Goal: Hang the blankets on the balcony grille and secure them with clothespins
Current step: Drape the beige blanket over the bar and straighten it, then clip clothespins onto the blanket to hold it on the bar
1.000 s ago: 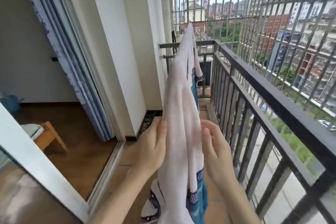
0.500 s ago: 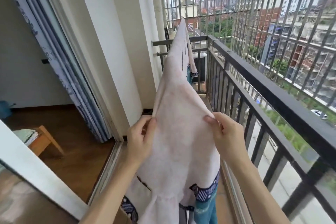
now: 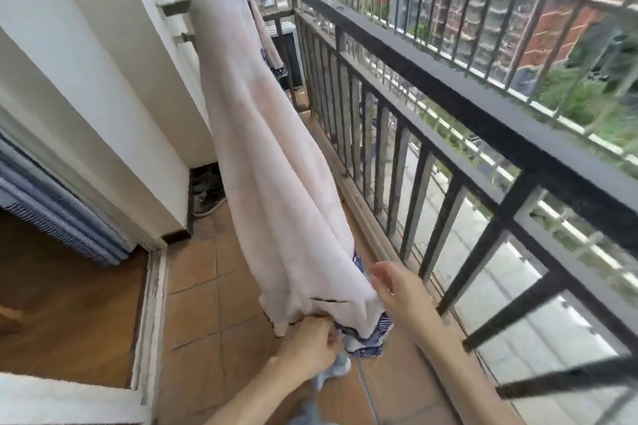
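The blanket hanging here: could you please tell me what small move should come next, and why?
Probably draw the hands apart along the bottom hem to spread the blanket flat. It hangs bunched in long folds, the left hand grips its bottom hem, and the right hand is at its lower side edge.

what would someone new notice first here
The long pale blanket hanging down the middle of the balcony, with the left hand gripping its lower hem and the right hand pinching its near corner. Next, the black railing running along the right, with city buildings beyond its bars.
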The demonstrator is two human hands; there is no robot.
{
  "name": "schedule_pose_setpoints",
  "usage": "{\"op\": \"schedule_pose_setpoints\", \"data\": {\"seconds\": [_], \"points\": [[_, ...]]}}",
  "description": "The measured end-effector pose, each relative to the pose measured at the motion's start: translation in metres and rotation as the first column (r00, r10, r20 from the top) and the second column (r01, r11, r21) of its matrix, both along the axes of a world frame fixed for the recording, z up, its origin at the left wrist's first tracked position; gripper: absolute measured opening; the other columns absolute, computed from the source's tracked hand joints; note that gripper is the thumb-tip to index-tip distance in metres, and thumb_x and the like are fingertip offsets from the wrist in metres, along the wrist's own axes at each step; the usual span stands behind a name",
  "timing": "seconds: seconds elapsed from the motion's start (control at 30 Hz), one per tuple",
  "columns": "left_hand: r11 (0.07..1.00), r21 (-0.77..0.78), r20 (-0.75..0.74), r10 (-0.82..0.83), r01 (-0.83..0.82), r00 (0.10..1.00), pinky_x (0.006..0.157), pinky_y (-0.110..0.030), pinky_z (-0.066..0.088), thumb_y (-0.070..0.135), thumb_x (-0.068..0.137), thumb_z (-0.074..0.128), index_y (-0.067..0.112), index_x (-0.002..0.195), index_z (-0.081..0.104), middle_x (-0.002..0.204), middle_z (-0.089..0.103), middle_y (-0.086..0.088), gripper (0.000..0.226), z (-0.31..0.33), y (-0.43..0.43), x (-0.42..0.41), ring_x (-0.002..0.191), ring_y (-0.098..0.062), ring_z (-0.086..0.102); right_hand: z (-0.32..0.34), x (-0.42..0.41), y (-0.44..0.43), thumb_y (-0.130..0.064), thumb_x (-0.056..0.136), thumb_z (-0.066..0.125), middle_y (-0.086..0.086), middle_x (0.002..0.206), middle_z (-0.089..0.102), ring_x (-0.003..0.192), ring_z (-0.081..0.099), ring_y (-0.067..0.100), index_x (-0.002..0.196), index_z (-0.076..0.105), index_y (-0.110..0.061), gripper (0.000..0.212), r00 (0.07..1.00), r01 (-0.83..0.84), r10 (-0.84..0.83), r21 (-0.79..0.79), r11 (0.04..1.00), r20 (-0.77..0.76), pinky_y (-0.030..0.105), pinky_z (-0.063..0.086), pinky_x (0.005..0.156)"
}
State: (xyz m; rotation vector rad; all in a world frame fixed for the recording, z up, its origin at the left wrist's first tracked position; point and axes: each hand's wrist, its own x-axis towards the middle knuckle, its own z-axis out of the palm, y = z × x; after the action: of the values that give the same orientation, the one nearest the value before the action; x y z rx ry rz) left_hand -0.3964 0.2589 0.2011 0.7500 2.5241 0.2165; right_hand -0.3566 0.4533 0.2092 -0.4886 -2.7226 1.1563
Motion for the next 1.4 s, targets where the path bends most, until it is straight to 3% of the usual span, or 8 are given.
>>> {"op": "schedule_pose_setpoints", "data": {"seconds": [0.13,0.2,0.3,0.43,0.57,0.67,1.07,1.4], "points": [[0.97,0.046,-0.011,-0.237,0.237,0.972,0.082,-0.034,0.051,0.029,0.091,0.047,0.018,0.113,0.065,0.116,0.069,-0.006,0.03,-0.02,0.015,-0.016,0.108,-0.028,0.064,-0.029,0.026,-0.006,-0.027,0.092,0.051,-0.002,0.082,0.058,0.081,0.05,0.018,0.089,0.063,-0.015,0.017,0.975,0.12,-0.132,0.075,0.99,0.181,0.029,0.032,0.066],[0.942,0.105,0.004,-0.32,0.318,0.947,0.085,-0.032,0.048,0.037,0.093,0.048,0.021,0.117,0.063,0.118,0.068,-0.003,0.032,-0.027,0.018,-0.023,0.11,-0.024,0.062,-0.034,0.042,-0.016,-0.031,0.089,0.044,-0.002,0.076,0.055,0.075,0.049,0.018,0.08,0.059,-0.012,0.026,0.948,0.207,-0.216,0.065,0.976,0.232,0.034,0.037,0.064],[0.867,0.169,0.012,-0.477,0.468,0.879,0.081,-0.034,0.053,0.046,0.091,0.047,0.027,0.11,0.062,0.11,0.07,0.001,0.031,-0.035,0.02,-0.03,0.102,-0.021,0.065,-0.046,0.07,-0.041,-0.028,0.092,0.051,-0.001,0.1,0.066,0.094,0.061,0.018,0.105,0.065,-0.015,0.023,0.884,0.381,-0.375,0.034,0.924,0.28,0.038,0.05,0.081],[0.732,0.205,0.076,-0.674,0.65,0.735,0.073,-0.038,0.05,0.031,0.093,0.048,0.014,0.102,0.059,0.097,0.067,-0.009,0.023,-0.037,0.024,-0.014,0.092,-0.029,0.064,-0.06,0.115,-0.089,-0.022,0.091,0.059,0.011,0.121,0.064,0.116,0.058,0.027,0.124,0.06,-0.009,0.035,0.724,0.619,-0.601,0.068,0.783,0.338,0.035,0.045,0.099],[0.603,0.173,0.092,-0.797,0.779,0.596,0.092,-0.038,0.048,0.035,0.097,0.048,0.013,0.132,0.052,0.121,0.064,-0.01,0.041,-0.036,0.026,0.009,0.114,-0.029,0.059,-0.058,0.154,-0.136,-0.015,0.094,0.053,0.01,0.125,0.061,0.12,0.054,0.026,0.125,0.058,-0.009,0.032,0.565,0.768,-0.723,0.068,0.637,0.397,0.03,0.036,0.1],[0.499,0.165,0.11,-0.867,0.851,0.487,0.102,-0.037,0.042,0.035,0.099,0.045,0.013,0.14,0.044,0.138,0.054,-0.009,0.047,-0.045,0.032,0.025,0.128,-0.027,0.05,-0.062,0.179,-0.158,-0.015,0.093,0.054,0.007,0.122,0.062,0.119,0.055,0.024,0.124,0.058,-0.011,0.031,0.466,0.846,-0.797,0.07,0.528,0.384,0.028,0.037,0.098],[0.207,0.049,0.201,-0.96,0.977,0.193,0.102,-0.033,0.041,0.038,0.097,0.045,0.022,0.141,0.04,0.136,0.055,-0.004,0.048,-0.093,0.095,0.091,0.127,-0.024,0.052,-0.102,0.252,-0.177,-0.026,0.099,0.046,-0.004,0.135,0.053,0.126,0.049,0.014,0.133,0.051,-0.022,0.035,0.096,0.994,-0.85,-0.007,0.108,0.517,0.03,0.04,0.105],[0.061,0.051,0.322,-0.946,0.997,0.041,0.093,-0.036,0.047,0.03,0.093,0.047,0.02,0.128,0.05,0.121,0.062,-0.007,0.037,-0.14,0.148,0.179,0.115,-0.027,0.058,-0.185,0.313,-0.123,-0.016,0.099,0.045,0.008,0.121,0.062,0.112,0.057,0.025,0.12,0.058,-0.013,0.025,-0.232,0.954,-0.736,0.0,-0.301,0.637,0.031,0.045,0.087]]}}
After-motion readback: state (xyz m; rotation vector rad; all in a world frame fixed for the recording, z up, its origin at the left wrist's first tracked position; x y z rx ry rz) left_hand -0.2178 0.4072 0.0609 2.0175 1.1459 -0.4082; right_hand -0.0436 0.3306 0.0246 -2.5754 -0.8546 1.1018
